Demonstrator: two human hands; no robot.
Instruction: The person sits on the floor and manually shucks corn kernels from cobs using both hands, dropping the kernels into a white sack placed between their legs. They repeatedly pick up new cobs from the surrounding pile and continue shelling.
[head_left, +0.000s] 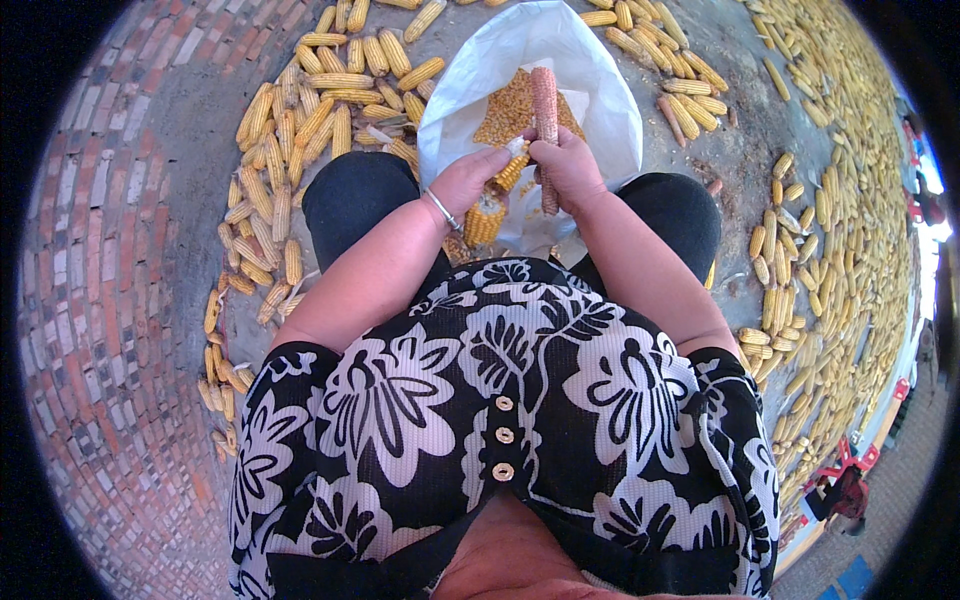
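My left hand (472, 172) grips a yellow ear of corn (512, 169), its pale tip pointing up and to the right. Just below that hand shows the end of another yellow corn piece (484, 222); I cannot tell whether the hand also holds it. In my right hand (568, 166) is a bare reddish corncob (545, 101), held upright close against the ear, with its lower end showing beneath the palm. Both hands are over an open white sack (607, 97) standing between my knees. Loose yellow kernels (506, 109) lie inside it.
Ears of corn (319, 127) are heaped on the concrete floor at left, with more ears (686, 97) at upper right. A wide spread of corn (840, 262) covers the far right. A brick wall (112, 225) rises at left. Another person (840, 495) is at lower right.
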